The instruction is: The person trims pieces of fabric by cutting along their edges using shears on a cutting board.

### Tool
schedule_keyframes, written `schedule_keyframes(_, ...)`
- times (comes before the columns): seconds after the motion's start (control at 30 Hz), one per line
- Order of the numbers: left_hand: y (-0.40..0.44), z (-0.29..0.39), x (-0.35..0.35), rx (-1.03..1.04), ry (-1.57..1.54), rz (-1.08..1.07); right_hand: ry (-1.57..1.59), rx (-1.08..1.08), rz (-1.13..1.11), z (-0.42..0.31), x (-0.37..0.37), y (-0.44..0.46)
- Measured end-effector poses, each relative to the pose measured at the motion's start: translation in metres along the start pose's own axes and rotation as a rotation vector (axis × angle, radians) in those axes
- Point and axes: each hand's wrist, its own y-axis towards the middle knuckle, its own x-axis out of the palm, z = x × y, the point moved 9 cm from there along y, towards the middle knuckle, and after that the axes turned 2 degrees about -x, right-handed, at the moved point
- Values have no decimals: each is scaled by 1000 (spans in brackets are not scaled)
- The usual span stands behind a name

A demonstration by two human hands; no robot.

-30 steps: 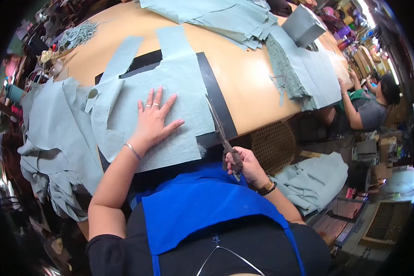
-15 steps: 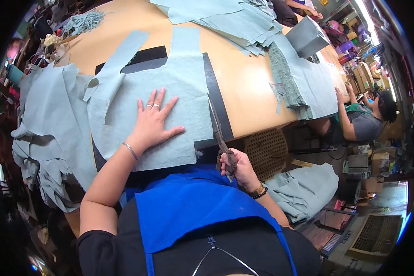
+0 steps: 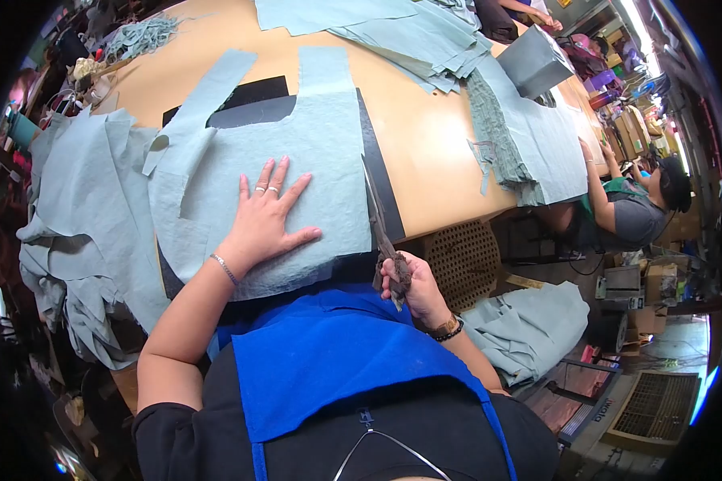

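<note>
Left fingers [image 3: 294, 191] atop cloth [image 3: 333, 152], scissors [image 3: 382, 234] perhaps touching it

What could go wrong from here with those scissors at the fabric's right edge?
1. The left hand rests flat on the middle of the light blue-green fabric piece, so the edge by the scissors might shift and the cut wander.
2. The right hand holds the scissors close to the blue apron; the handles might catch it.
3. The heaped fabric hanging at left could slip further down.
</note>
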Motion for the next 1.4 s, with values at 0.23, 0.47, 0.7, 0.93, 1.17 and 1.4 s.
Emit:
schedule_keyframes(0.23,-11,9,0,35,13,1,70,2,30,-1,-1,10)
schedule_keyframes(0.47,1,8,3,-11,9,-49,34,-16,13,6,-2,7)
schedule_keyframes(0.7,80,9,-1,85,-12,92,59,3,36,8,-1,4)
schedule_keyframes(0.93,77,10,11,76,-31,52,61,-6,30,0,3,10)
schedule_keyframes(1.17,74,8,10,61,-39,59,32,-12,60,4,2,3)
schedule_keyframes(1.4,65,11,9,69,-26,53,51,-4,65,5,-1,1)
